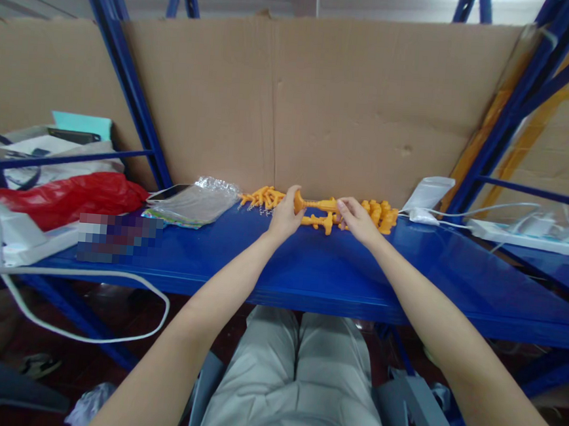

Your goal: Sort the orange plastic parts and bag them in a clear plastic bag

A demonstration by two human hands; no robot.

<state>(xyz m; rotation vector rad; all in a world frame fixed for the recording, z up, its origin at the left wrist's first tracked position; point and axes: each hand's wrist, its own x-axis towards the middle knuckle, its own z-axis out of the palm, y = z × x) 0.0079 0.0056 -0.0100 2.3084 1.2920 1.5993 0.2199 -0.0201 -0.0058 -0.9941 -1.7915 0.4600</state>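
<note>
My left hand (285,216) is closed around the rounded left end of a long orange plastic piece (317,204). The fingers of my right hand (356,218) pinch this piece near its right end, so it lies level between both hands. Just below it on the blue shelf rests another orange piece with a crosspiece (327,223). To the left of my left hand lies a heap of orange pieces with small metal chains (264,199). Beyond my right hand stand several chunky orange pieces (381,214) close together. Fine details are too small to make out.
The blue shelf (339,270) has a cardboard panel (352,107) behind it. Clear plastic bags (194,204) and a red bag (76,193) lie on the left. At right are a white packet (426,196) and a power strip (529,237). A white cable (107,340) loops below the left edge.
</note>
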